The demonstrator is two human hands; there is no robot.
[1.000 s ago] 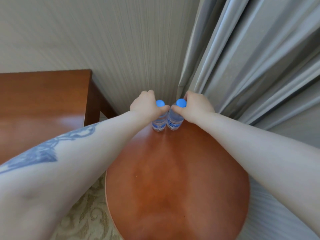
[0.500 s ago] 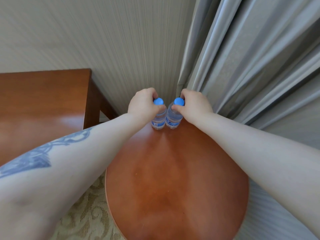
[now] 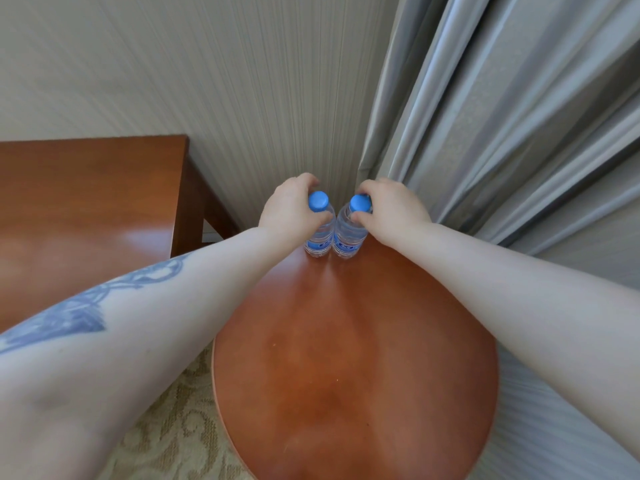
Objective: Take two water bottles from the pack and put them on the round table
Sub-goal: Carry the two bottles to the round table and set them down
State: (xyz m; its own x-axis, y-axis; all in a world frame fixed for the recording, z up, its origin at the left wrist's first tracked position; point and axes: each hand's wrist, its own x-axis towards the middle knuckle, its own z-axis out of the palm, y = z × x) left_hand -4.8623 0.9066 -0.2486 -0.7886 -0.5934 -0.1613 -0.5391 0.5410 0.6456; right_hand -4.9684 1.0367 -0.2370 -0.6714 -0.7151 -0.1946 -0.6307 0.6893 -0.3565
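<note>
Two small clear water bottles with blue caps and blue labels stand upright side by side at the far edge of the round wooden table. My left hand is wrapped around the neck of the left bottle. My right hand grips the neck of the right bottle. The bottles nearly touch each other. The pack is not in view.
A rectangular wooden table stands to the left, against the striped wall. Grey curtains hang close behind and to the right of the round table. Patterned carpet shows below.
Both hands have slid slightly apart and back on the bottle necks, so both blue caps show more fully. The bottles stay standing in the same place.
</note>
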